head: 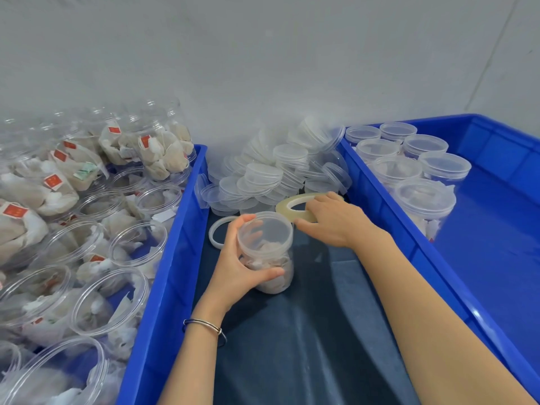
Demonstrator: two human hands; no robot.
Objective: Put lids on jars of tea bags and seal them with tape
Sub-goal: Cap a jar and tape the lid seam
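Note:
A clear plastic jar (270, 258) of tea bags stands on the dark cloth between two blue crates, with a clear lid (264, 230) on top. My left hand (238, 264) grips the jar from the left, thumb across its front. My right hand (333, 220) holds a yellowish roll of tape (295, 204) just behind and right of the jar, thumb pointing toward the lid's rim. A second, white ring of tape (217, 232) lies flat on the cloth left of the jar.
A heap of loose clear lids (277, 173) lies behind the jar against the wall. The left blue crate (175, 229) holds several open jars of tea bags. The right blue crate (380, 206) holds several lidded jars (423, 200) at its far end.

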